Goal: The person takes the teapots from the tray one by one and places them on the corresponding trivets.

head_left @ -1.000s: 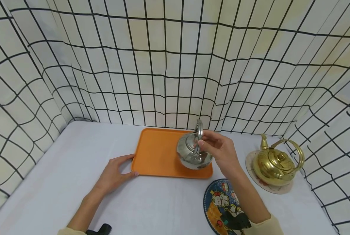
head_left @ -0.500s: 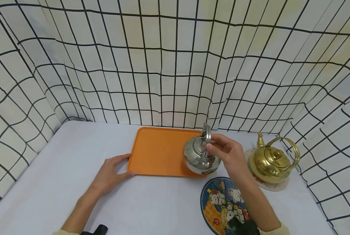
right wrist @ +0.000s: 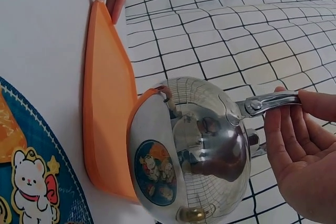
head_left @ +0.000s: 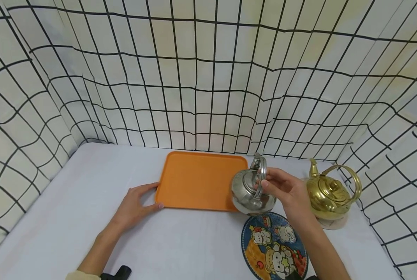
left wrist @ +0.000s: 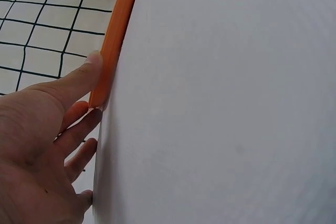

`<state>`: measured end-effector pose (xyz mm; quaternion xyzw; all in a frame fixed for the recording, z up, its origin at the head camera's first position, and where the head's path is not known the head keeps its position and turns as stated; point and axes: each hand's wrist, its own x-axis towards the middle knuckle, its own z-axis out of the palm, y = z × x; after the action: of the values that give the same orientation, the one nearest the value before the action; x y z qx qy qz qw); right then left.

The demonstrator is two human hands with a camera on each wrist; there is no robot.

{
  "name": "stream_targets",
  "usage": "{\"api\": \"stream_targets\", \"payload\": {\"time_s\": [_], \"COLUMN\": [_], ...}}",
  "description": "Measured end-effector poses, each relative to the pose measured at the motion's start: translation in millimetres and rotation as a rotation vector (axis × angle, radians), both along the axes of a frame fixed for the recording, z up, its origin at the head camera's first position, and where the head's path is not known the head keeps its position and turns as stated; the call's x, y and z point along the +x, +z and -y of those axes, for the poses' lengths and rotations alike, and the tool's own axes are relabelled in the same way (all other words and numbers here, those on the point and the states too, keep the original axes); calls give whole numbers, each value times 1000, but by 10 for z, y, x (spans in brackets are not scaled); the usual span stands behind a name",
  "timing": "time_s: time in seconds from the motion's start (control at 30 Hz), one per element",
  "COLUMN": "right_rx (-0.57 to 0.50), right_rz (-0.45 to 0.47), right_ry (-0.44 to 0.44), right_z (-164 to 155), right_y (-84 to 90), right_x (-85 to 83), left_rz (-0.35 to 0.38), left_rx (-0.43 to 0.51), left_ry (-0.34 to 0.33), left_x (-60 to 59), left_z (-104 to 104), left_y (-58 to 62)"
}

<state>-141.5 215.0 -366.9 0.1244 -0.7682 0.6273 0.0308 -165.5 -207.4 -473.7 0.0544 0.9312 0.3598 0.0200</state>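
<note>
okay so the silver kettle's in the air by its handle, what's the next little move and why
Probably lower it straight down: the right hand holds the silver kettle by its handle, off the orange tray, over the far edge of the cartoon mat.

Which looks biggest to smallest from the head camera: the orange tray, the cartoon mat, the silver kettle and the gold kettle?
1. Orange tray, plainly the largest.
2. Cartoon mat, though its lower edge is cut off.
3. Silver kettle and gold kettle look about alike; the silver one is lifted by the right hand, nearer the camera, so I won't rank them.

Staged booth: grid-cloth backdrop point(head_left: 208, 77)
</note>
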Motion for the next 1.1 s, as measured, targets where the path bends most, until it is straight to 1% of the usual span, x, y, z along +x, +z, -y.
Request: {"api": "stream_targets", "payload": {"time_s": [0.27, 0.5, 0.8, 0.97, 1.1], "right_rx": [12, -19, -5, 0, -13], "right_rz": [8, -32, -15, -27, -33], "right_ry": [-45, -24, -34, -53, -51], "right_z": [-68, -125, -181, -220, -259], "right_y": [17, 39, 44, 32, 27], "right_x": [116, 203, 323, 357, 389], "left_rz": [20, 23, 6, 8, 14], "left_rx": [-2, -8, -6, -6, -10], "left_ry": [3, 9, 2, 3, 7], "left_x": [11, 6, -9, -10, -9], "left_z": [-24, -27, -8, -13, -19], "left_y": [-19, -18, -20, -12, -2]}}
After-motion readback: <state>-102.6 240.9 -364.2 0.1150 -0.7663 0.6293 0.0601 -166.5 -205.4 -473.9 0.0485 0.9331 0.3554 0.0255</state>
